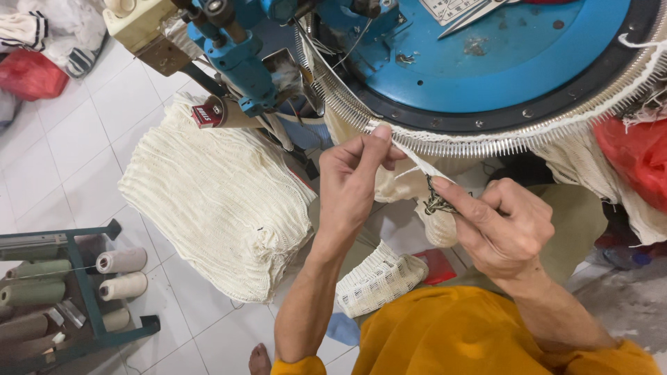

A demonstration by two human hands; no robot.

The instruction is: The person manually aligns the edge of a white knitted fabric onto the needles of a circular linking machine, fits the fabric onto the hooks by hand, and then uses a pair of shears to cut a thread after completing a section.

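My left hand (356,182) pinches the edge of a cream knitted fabric piece (410,182) and presses it against the ring of needles (472,142) on a round blue linking machine (514,62). My right hand (504,226) holds the same fabric lower down, together with a small dark metal hook tool (436,203) between thumb and fingers. The fabric hangs down from the needles between both hands.
A stack of cream knitted panels (222,201) lies to the left on a support. A small knitted piece (379,278) rests on my lap. A green rack with yarn cones (121,272) stands at bottom left on white tile floor. Red bags (636,163) hang at right; scissors (472,15) lie on the machine top.
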